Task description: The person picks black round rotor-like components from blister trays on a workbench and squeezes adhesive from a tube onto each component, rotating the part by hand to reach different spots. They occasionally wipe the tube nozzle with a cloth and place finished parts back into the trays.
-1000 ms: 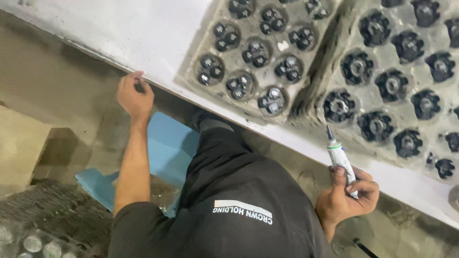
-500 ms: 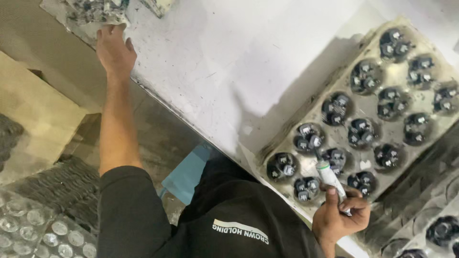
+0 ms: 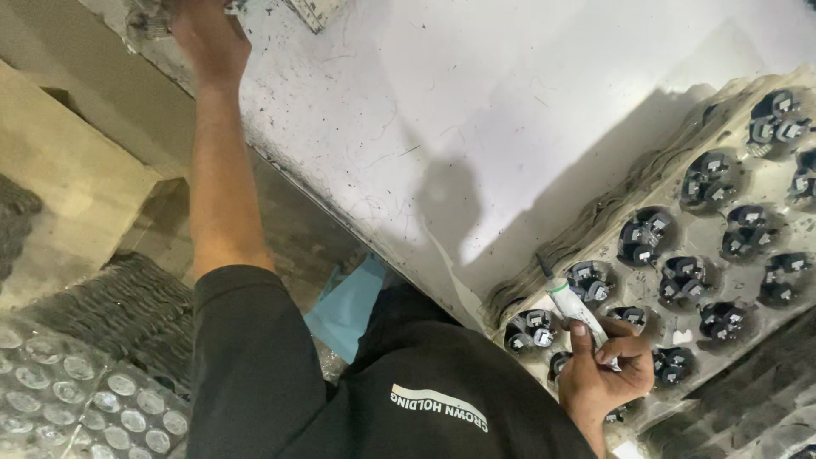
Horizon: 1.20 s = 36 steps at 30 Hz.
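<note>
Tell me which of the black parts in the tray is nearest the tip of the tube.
The black part just right of the tube tip, in the tray; the others sit farther off. The right hand holds the tube.

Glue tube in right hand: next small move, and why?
Probably tip the glue tube down so its nozzle meets the nearest dark part in the tray. The right hand grips it just above that row, nozzle up and left, while the left hand reaches away to the table's far corner.

White scuffed table (image 3: 510, 110); tray (image 3: 722, 289) of black parts lying on it.
</note>
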### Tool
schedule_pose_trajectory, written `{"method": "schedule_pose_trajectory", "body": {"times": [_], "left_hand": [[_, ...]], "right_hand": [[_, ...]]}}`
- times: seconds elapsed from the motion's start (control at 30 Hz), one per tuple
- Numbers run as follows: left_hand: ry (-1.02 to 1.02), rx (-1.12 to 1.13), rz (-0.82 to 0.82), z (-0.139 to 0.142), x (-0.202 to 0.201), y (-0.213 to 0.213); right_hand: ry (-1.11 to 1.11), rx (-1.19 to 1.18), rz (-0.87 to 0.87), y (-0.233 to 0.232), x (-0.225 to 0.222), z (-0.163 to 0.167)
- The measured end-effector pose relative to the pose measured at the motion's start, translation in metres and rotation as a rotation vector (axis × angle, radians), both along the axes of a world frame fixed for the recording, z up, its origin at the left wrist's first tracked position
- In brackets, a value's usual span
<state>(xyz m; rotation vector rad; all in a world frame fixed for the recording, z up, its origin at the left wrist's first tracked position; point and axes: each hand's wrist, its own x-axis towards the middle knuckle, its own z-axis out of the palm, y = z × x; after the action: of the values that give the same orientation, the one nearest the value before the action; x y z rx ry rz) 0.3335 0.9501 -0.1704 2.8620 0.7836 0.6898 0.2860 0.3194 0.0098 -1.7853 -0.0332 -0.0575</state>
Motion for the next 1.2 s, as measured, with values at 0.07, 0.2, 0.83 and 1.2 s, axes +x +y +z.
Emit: {"method": "schedule_pose_trajectory", "body": {"times": [0.07,0.2,0.83,1.2], "left_hand": [[-0.133,-0.064,-0.071,0.007,-0.006,0.005],[-0.560,-0.474,-0.109,0.016,-0.012,-0.020],[-0.785,-2.281,-0.136,0.037,-0.037,-0.355],[-0.333,-2.191,-0.447,0.130,-0.032,-0.418]], "right_hand": [[0.006,0.051,-0.001,0.007,0.004,0.002],[-0.080,-0.047,0.059,0.015,0.012,0.011],[0.253,0.194,0.200,0.090,0.063,-0.048],[0.308,0.502,0.159,0.000,0.031,-0.003]]}}
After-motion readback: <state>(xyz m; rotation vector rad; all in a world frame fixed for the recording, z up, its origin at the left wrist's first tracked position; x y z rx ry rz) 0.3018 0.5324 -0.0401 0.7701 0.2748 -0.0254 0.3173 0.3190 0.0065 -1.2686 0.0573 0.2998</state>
